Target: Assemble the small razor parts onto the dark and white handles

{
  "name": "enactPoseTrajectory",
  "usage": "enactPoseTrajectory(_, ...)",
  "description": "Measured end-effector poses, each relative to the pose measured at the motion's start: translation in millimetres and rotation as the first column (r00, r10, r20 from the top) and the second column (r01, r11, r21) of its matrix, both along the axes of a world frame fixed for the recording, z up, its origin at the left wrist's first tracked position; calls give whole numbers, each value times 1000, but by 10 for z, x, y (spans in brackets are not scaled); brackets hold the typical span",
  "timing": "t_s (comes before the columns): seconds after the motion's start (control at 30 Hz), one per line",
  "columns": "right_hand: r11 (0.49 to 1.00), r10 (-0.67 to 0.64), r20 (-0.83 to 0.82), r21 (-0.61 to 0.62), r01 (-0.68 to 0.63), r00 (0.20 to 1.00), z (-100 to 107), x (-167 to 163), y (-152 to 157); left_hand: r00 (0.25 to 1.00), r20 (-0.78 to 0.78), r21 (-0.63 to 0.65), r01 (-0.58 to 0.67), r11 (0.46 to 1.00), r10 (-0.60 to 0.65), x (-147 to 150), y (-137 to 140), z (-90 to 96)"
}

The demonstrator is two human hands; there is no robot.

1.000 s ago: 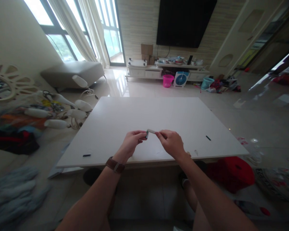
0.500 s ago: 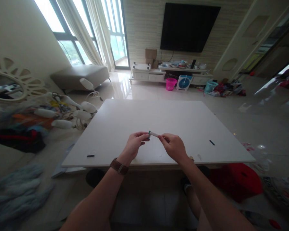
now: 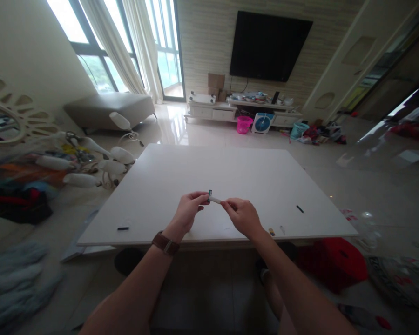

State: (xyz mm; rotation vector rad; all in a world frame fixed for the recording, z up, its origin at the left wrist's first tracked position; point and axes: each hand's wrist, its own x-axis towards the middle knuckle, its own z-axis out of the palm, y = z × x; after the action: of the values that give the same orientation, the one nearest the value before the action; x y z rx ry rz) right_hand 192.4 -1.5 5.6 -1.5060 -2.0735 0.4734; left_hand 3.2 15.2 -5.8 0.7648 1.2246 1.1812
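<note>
Pinched between the thumb and fingers of my left hand [image 3: 185,211] is a small green circuit board [image 3: 210,192], held on edge above the white table [image 3: 209,167]. My right hand [image 3: 243,216] grips a thin whitish stick [image 3: 215,200]. The far end of that stick meets the board near my left fingertips; whether it presses on the face cannot be made out. My fingers cover the lower part of the board and the near end of the stick.
A dark strip [image 3: 123,228] lies at the table's left, another dark strip [image 3: 300,209] at its right. Near the front edge are a small yellowish piece [image 3: 271,231] and a clear scrap [image 3: 282,229]. A lamp with white shades [image 3: 82,180] stands beside the left edge.
The stick's tip has gone from near the board's top to lower down, beside my left fingertips. Both hands keep their grips. The whole view has shifted slightly.
</note>
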Motion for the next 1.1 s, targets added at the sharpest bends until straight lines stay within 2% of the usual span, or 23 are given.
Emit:
enactPoseTrajectory(0.13, 996, 91, 39, -27, -90, 995, 0, -14, -27, 999, 28, 11, -39, 999, 39, -14, 14, 13)
enactPoseTrajectory(0.3, 1000, -23, -90, 15, 25, 996, -10, -2, -4, 1000, -15, 15, 5, 1000, -5, -15, -8, 10)
enactPoseTrajectory(0.37, 1000, -23, -88, -7, 23, 996, -20, -3, 1, 999, -15, 11, 35, 999, -35, -15, -10, 2)
enactPoseTrajectory(0.53, 993, 69, -68, -91, -75, 995, -21, -3, -3, 1000, -4, 9, -18, 1000, 18, -31, 18, -27)
enactPoseTrajectory(0.67, 999, -7, -145, -48, 1, 989, -18, 13, 17, 999, -28, 12, 34, 999, -34, -27, 18, -49)
enactPoseTrajectory(0.77, 996, 27, -107, -78, -35, 994, -28, 13, 23, 997, -46, 7, 65, 998, -65, -24, 13, -50)
enactPoseTrajectory(0.87, 990, 69, -103, -117, -81, 992, -35, 4, 22, 998, -44, 7, 36, 999, -35, -38, 12, -32)
enactPoseTrajectory(1.0, 998, -4, -123, -60, -3, 992, -32, -5, 17, 998, -25, 3, 55, 999, -54, -61, 4, -17)
enactPoseTrajectory(1.1, 990, 73, -61, -120, -80, 995, -19, -6, 1, 999, -36, 4, 34, 999, -34, -66, 9, -28)
